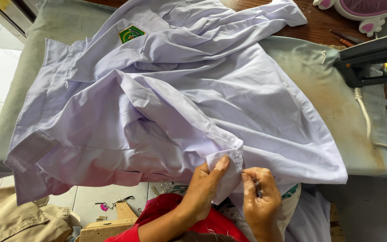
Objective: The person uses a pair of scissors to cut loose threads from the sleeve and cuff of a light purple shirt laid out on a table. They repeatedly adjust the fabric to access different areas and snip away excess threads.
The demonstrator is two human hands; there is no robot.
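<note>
A pale lilac shirt [166, 89] lies crumpled over a padded grey-green board [337, 103], with a green and yellow badge [131, 33] on its far part. My left hand [204, 186] pinches the shirt's hem corner near the front edge, thumb pressed on the fold. My right hand [258, 197] sits just right of it, fingers closed on a small dark metal tool and touching the same hem. A red sleeve covers my left forearm.
A dark iron [370, 58] rests at the board's right end, its white cord [370, 130] trailing toward me. A pink and white fan base [359, 11] stands at the top right. Beige cloth [19, 219] lies at the lower left over a tiled floor.
</note>
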